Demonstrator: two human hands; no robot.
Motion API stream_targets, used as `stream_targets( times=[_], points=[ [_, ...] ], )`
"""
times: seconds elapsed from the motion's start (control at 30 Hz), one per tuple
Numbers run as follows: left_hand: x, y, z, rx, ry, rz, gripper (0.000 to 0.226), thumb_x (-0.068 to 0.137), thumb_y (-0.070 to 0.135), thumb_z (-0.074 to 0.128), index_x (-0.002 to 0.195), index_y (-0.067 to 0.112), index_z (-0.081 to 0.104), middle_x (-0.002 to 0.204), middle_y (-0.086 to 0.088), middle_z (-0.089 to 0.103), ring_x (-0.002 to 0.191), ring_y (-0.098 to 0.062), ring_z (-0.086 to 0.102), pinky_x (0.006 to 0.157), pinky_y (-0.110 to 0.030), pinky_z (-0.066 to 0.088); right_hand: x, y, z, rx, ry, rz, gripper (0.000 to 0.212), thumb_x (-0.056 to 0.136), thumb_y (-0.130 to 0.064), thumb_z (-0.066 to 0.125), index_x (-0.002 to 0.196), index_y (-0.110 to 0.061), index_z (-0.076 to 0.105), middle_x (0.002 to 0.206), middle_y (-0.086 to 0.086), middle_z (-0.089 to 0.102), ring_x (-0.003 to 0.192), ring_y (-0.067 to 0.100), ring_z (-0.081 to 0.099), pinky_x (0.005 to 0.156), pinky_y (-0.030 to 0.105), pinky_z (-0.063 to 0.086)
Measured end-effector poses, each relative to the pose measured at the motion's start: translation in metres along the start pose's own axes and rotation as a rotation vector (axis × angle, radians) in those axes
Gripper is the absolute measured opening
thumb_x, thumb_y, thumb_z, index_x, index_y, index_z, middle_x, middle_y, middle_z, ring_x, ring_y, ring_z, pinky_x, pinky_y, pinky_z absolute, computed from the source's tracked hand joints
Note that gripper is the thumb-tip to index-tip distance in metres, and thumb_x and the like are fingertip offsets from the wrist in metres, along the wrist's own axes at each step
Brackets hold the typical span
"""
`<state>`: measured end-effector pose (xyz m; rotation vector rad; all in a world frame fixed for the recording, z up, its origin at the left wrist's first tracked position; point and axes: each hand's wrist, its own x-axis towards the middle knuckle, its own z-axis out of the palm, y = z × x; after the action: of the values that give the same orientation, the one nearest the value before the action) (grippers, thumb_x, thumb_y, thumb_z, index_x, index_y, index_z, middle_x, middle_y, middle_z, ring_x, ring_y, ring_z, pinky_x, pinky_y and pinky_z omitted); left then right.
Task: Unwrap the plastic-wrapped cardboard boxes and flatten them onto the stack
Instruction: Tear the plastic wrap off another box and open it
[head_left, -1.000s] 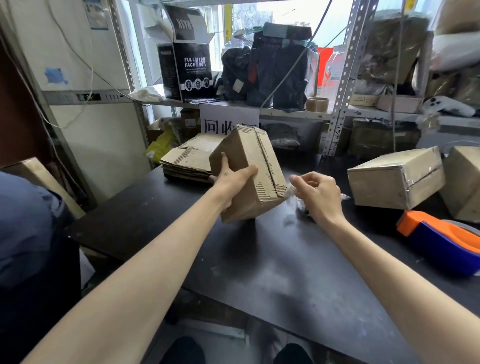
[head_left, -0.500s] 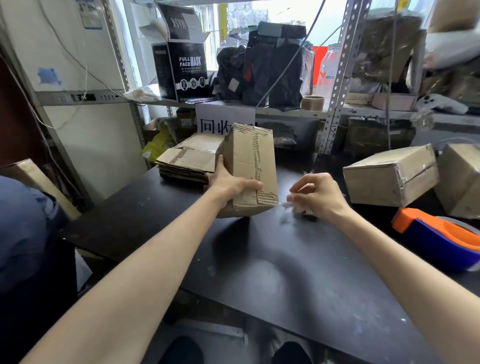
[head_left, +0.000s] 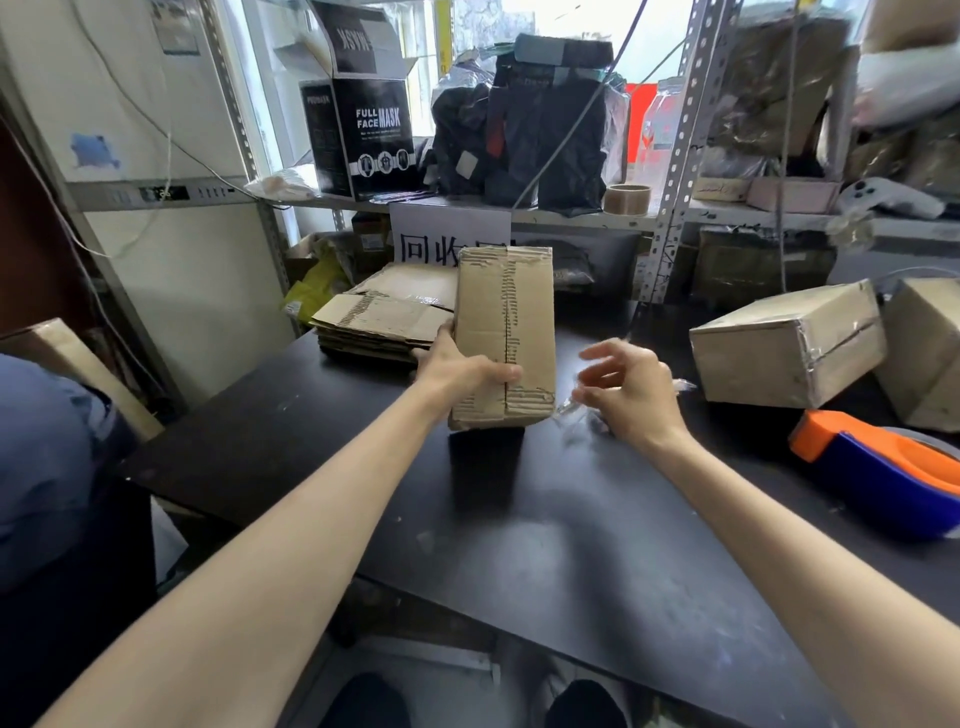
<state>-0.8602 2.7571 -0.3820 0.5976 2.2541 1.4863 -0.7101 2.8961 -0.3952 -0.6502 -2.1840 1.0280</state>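
A person's left hand (head_left: 467, 371) grips the lower part of a bare box (head_left: 501, 332), thumb across its front seam, holding it on end at, or just above, the black table (head_left: 545, 545). The right hand (head_left: 631, 397) hovers just beside the box, fingers loosely spread and clamped on nothing, over a crumple of clear wrap (head_left: 569, 410). This box looks fully unwrapped. Flattening comes next, and likely calls for both hands to split the seam and press the walls down. The stack (head_left: 384, 322) of flattened cardboard lies just behind the left hand. To the right, a wrapped box (head_left: 784, 348) sits tilted near a tape dispenser (head_left: 883, 467).
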Motion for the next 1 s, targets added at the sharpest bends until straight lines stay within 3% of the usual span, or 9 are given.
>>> stream_targets(
  times=[0.07, 0.17, 0.3, 0.37, 0.43, 0.57, 0.7, 0.83, 1.0],
  points=[
    [0.000, 0.004, 0.000, 0.033, 0.051, -0.003, 0.113, 0.057, 0.039, 0.092, 0.151, 0.021, 0.032, 0.142, -0.009, 0.046, 0.129, -0.022, 0.042, 0.115, -0.038, 0.037, -0.001, -0.003, 0.003, 0.027, -0.150, -0.025, 0.022, 0.076, -0.006, 0.082, 0.094, -0.014, 0.073, 0.080, 0.004, 0.069, 0.066, 0.008, 0.061, 0.066, 0.021, 0.047],
    [0.001, 0.011, 0.004, 0.138, 0.087, 0.013, 0.115, 0.071, 0.036, 0.087, 0.156, 0.011, 0.014, 0.148, -0.016, 0.046, 0.137, -0.032, 0.043, 0.112, -0.040, 0.039, 0.000, -0.001, 0.009, -0.095, -0.201, -0.092, 0.035, 0.061, -0.013, 0.092, 0.091, -0.014, 0.074, 0.075, 0.001, 0.065, 0.074, 0.020, 0.063, 0.072, 0.033, 0.050],
    [-0.010, 0.014, 0.015, 0.245, 0.079, 0.025, 0.144, 0.062, 0.059, 0.089, 0.159, 0.022, -0.012, 0.160, -0.023, 0.012, 0.149, -0.045, 0.015, 0.119, -0.052, 0.025, -0.003, -0.001, 0.016, -0.165, -0.165, -0.145, 0.026, 0.069, 0.004, 0.083, 0.075, -0.018, 0.068, 0.060, -0.008, 0.064, 0.066, 0.012, 0.069, 0.062, 0.038, 0.057],
    [-0.014, 0.012, 0.017, 0.304, 0.131, 0.031, 0.147, 0.054, 0.065, 0.089, 0.157, 0.026, -0.009, 0.159, -0.023, 0.006, 0.149, -0.046, 0.004, 0.120, -0.055, 0.020, -0.003, -0.001, 0.015, -0.162, -0.210, -0.166, 0.033, 0.071, 0.008, 0.080, 0.070, -0.021, 0.066, 0.060, -0.006, 0.068, 0.061, 0.007, 0.069, 0.061, 0.038, 0.058],
    [-0.011, 0.010, 0.017, 0.318, 0.153, 0.060, 0.136, 0.054, 0.065, 0.089, 0.151, 0.026, 0.004, 0.151, -0.021, 0.015, 0.145, -0.044, 0.011, 0.118, -0.054, 0.023, 0.000, 0.001, 0.008, -0.114, -0.265, -0.187, 0.035, 0.069, 0.009, 0.081, 0.069, -0.023, 0.066, 0.066, 0.000, 0.072, 0.066, 0.015, 0.072, 0.065, 0.037, 0.059],
    [-0.007, 0.010, 0.019, 0.358, 0.149, 0.085, 0.129, 0.060, 0.064, 0.087, 0.152, 0.021, 0.007, 0.150, -0.019, 0.018, 0.144, -0.046, 0.014, 0.119, -0.057, 0.023, 0.010, 0.006, 0.000, -0.080, -0.322, -0.210, 0.019, 0.073, 0.012, 0.076, 0.076, -0.007, 0.073, 0.071, 0.011, 0.073, 0.068, 0.026, 0.073, 0.064, 0.034, 0.057],
    [-0.004, 0.014, 0.013, 0.394, 0.228, 0.133, 0.113, 0.068, 0.058, 0.081, 0.152, 0.015, 0.018, 0.147, -0.016, 0.032, 0.140, -0.039, 0.027, 0.111, -0.047, 0.031, 0.016, 0.026, -0.012, -0.193, -0.059, -0.170, 0.026, 0.068, 0.019, 0.071, 0.078, -0.005, 0.077, 0.067, -0.002, 0.066, 0.062, 0.010, 0.063, 0.063, 0.024, 0.054],
    [-0.001, 0.018, 0.011, 0.498, 0.131, 0.181, 0.118, 0.074, 0.054, 0.077, 0.158, 0.023, 0.001, 0.146, -0.023, 0.031, 0.137, -0.043, 0.030, 0.111, -0.049, 0.031, 0.019, 0.034, -0.030, -0.120, 0.202, -0.112, 0.016, 0.072, 0.003, 0.080, 0.085, -0.005, 0.077, 0.083, 0.008, 0.070, 0.069, 0.012, 0.062, 0.064, 0.004, 0.043],
    [0.000, 0.016, 0.011, 0.473, 0.025, 0.109, 0.116, 0.081, 0.060, 0.071, 0.157, 0.039, -0.014, 0.158, -0.024, 0.008, 0.148, -0.053, 0.000, 0.115, -0.064, 0.019, 0.034, 0.033, -0.013, -0.143, 0.337, -0.133, 0.011, 0.075, -0.011, 0.082, 0.081, -0.009, 0.074, 0.083, 0.007, 0.067, 0.081, 0.020, 0.063, 0.071, 0.025, 0.043]
  ],
)
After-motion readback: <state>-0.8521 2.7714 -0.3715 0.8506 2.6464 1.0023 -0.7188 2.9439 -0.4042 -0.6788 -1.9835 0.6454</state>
